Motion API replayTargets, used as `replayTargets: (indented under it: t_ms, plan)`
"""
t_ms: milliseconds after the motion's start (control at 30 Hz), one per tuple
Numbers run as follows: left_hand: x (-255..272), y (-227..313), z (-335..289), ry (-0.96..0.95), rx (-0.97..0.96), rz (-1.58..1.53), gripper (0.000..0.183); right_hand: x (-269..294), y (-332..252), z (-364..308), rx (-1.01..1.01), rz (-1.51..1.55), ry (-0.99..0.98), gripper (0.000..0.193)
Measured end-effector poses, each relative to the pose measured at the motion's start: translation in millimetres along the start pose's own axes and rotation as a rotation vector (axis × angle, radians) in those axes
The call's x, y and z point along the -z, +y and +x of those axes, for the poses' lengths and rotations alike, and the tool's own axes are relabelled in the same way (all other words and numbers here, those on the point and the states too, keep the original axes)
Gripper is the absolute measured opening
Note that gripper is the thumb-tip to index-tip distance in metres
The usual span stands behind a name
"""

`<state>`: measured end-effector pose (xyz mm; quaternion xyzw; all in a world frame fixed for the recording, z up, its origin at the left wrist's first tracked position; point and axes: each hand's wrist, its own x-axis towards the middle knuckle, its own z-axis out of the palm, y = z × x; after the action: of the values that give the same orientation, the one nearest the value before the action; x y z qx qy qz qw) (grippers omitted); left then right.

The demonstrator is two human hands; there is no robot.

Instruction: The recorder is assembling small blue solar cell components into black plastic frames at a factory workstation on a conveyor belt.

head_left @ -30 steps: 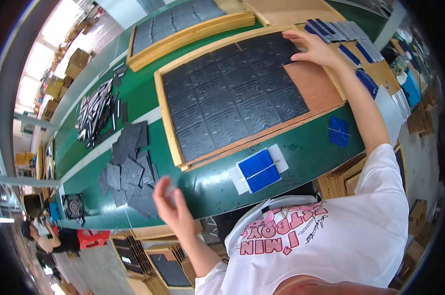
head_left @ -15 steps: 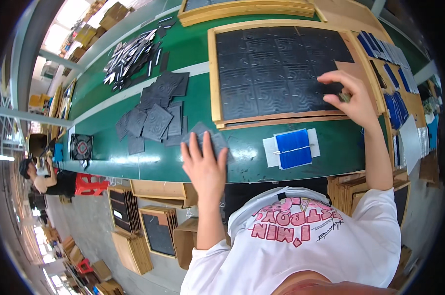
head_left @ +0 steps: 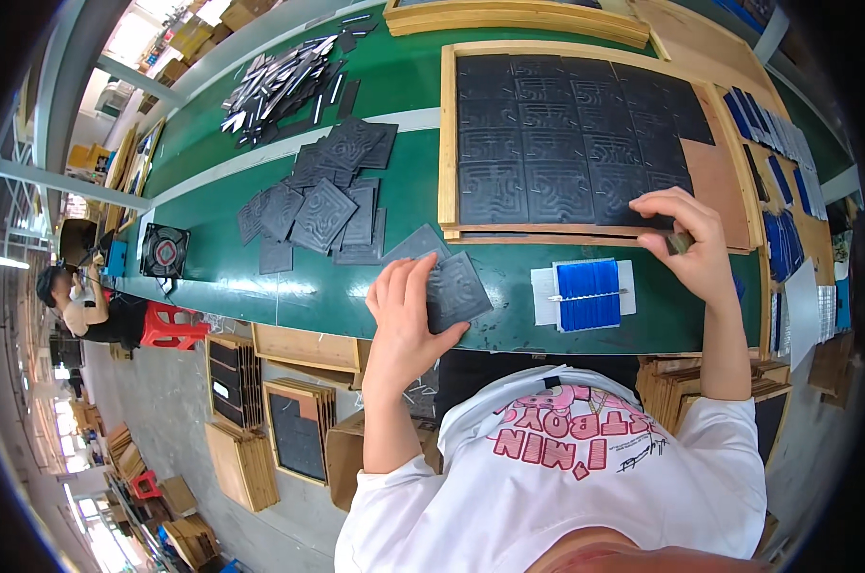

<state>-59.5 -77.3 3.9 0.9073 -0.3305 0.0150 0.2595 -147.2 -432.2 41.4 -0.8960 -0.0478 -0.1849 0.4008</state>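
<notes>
Since half second ago, gone from flat fingers to thumb-and-finger grip with left hand (head_left: 404, 320): now grasping dark patterned square tile (head_left: 459, 289) near front edge of green table (head_left: 509, 260), just in front of another tile (head_left: 410, 244), right of tile heap (head_left: 323, 212). Near front of wooden frame (head_left: 448, 143) holding similar dark tiles (head_left: 554, 143): right hand (head_left: 650, 222), with thumb and forefinger parted. Near palm, small olive item (head_left: 679, 244); whether gripped, cannot tell. Between hands, blue bundle (head_left: 588, 280).
</notes>
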Motion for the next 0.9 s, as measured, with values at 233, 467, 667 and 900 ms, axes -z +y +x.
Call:
replayTargets:
  t_ms: [233,467,667,900]
  plan:
    - [-3,42,11,0.011,-0.125,-0.548,0.086,-34,-44,-6,0.415,-0.081,-0.138,0.045]
    - [-14,63,21,-0.177,-0.241,-0.980,0.079,-43,-51,-16,0.076,0.217,-0.102,0.026]
    - [-37,92,23,-0.358,0.251,-1.706,0.059,-50,-44,-13,-0.190,0.166,-0.063,0.052]
    - [-47,98,29,-0.580,0.260,-2.088,0.072,-46,-32,4,0.390,-0.168,0.123,0.047]
